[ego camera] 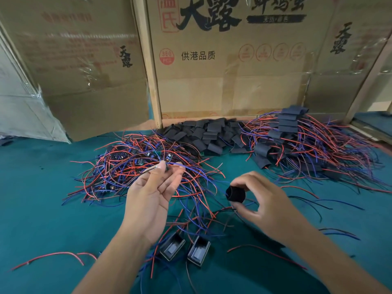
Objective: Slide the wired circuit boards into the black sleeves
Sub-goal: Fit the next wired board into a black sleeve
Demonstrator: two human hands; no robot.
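My left hand (151,193) is raised palm-up over the green table and pinches a bundle of blue and red wires (169,165) between thumb and fingertips. Those wires lead into a tangled pile of wired circuit boards (135,164). My right hand (263,200) holds a black sleeve (235,194) between thumb and fingers, its round mouth facing left toward the other hand. A heap of loose black sleeves (203,134) lies at the back centre. Sleeved boards with trailing wires are piled at the back right (297,143).
Two small black open-topped parts (184,249) lie near the front between my forearms, among stray wires. Loose red wires (53,256) lie at the front left. Cardboard boxes (222,60) and a wooden post (148,60) wall off the back of the green mat (42,198).
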